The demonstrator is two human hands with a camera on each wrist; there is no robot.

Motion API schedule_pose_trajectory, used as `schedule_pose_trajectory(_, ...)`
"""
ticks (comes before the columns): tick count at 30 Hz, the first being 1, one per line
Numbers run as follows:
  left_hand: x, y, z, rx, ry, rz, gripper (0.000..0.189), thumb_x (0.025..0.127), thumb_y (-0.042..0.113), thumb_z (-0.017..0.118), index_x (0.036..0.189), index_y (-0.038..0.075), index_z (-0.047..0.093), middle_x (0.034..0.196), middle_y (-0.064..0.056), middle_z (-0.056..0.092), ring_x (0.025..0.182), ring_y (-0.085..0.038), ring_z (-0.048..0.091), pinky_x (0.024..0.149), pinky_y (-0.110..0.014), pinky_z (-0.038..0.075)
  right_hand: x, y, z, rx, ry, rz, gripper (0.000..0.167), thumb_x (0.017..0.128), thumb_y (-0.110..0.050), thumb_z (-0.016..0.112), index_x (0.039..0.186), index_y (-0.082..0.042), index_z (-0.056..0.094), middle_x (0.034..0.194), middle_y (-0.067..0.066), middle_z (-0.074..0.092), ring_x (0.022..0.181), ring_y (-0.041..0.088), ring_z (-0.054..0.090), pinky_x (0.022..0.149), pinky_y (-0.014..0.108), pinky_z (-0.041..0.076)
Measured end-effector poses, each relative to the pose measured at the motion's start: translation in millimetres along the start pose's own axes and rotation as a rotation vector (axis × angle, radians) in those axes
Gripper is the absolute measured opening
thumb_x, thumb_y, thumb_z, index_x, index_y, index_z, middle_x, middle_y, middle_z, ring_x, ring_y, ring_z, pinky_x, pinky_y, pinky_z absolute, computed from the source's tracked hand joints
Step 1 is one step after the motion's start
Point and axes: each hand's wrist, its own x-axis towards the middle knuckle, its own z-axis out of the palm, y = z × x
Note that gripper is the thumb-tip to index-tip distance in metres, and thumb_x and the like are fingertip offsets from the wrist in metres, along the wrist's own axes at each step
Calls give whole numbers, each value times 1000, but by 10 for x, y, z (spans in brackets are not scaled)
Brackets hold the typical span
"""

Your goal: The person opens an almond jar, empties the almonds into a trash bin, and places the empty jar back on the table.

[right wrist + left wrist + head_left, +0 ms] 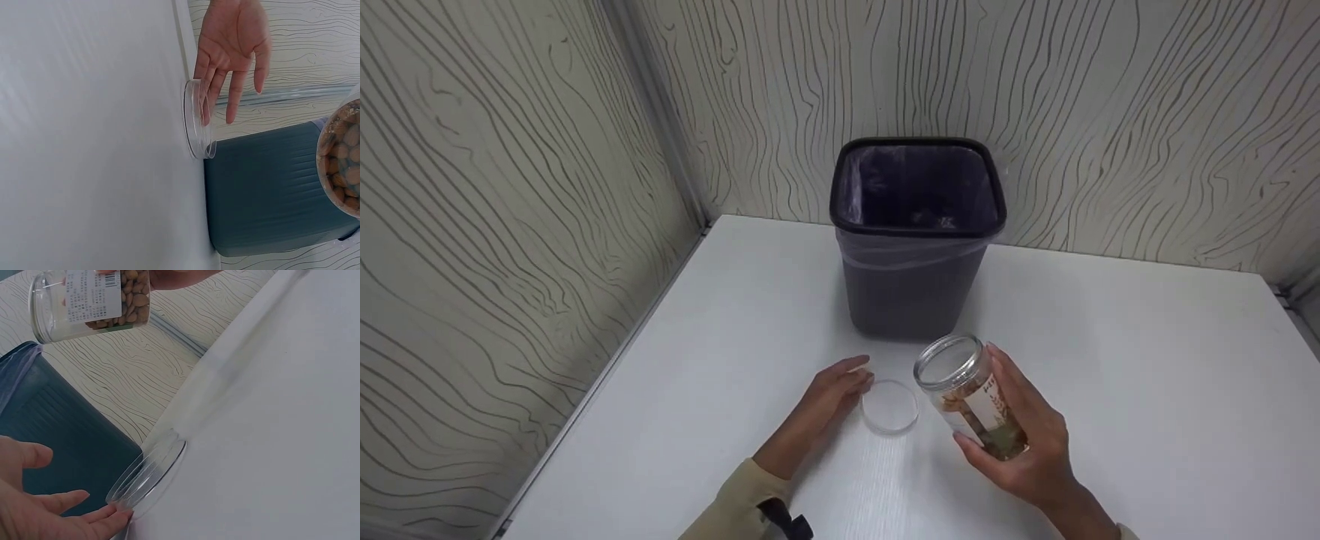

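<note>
My right hand (1031, 442) grips a clear jar (975, 401) with a printed label, raised above the table and tilted. Almonds (134, 298) fill part of it, and its top has no lid on. A clear round lid (889, 407) lies on the white table just left of the jar. Beside that lid is my left hand (831, 397); in the left wrist view its fingertips (121, 517) touch the lid's edge. The right wrist view shows the left hand's fingers extended (232, 101) and the almonds through the jar's base.
A dark bin (915, 292) with a plastic liner stands behind the lid, near the back wall. The white table (682, 405) extends to both sides. Panels with a wood-grain pattern (780, 105) rise at the back and left.
</note>
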Motion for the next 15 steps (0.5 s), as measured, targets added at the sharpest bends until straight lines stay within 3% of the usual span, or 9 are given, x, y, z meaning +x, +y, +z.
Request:
schedule_pose_trajectory(10,-20,47,2,28,-33,-13,54,104,25,50,151,0,43,142,-22,53,137,-32,47,121,-49,25,-21,23,-9,-1,-4,3,80,83,-33,83,131,22,50,133,42,52,135,30,54,111,28,41)
schedule_pose_trajectory(15,-32,54,0,49,-20,-17,52,105,27,49,151,3,45,145,-22,52,140,-34,44,121,-51,23,-40,34,-11,-1,-10,3,81,84,-34,82,132,22,50,134,42,52,135,29,53,111,28,41)
